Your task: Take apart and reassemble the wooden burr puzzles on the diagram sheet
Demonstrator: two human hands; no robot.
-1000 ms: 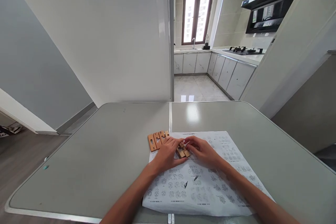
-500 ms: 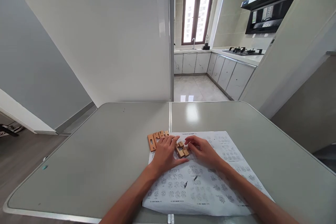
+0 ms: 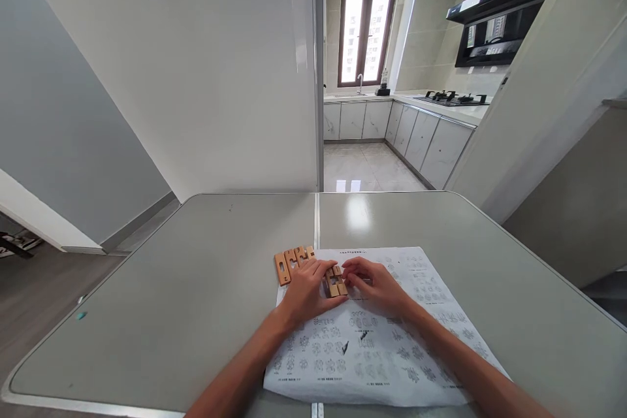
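A small group of notched wooden puzzle blocks [image 3: 336, 289] lies on a large printed paper sheet [image 3: 372, 366], with an opening in its middle. My left hand [image 3: 307, 287] is closed around its left side, thumb along the near edge and index finger at the far edge. At the right edge of the group, my right hand [image 3: 375, 282] has its fingers curled with the tips close against the blocks. Whatever is between those fingertips is hidden. Beyond my left hand, several flat wooden pieces [image 3: 282, 269] with cut-outs and dark numbers lie in a row, partly covered by the hand.
The grey table [image 3: 196, 287] has a metal seam [image 3: 317, 222] down its middle. A small teal object [image 3: 81, 316] lies near the left edge. Line drawings of puzzles cover the sheet. Past the table, a doorway opens on a kitchen with white cabinets [image 3: 377, 119].
The right-hand blocks of the group, slightly spread and skewed before, now sit closer and straighter. My right hand has shifted slightly left with its fingers still curled. My left hand stays around the blocks.
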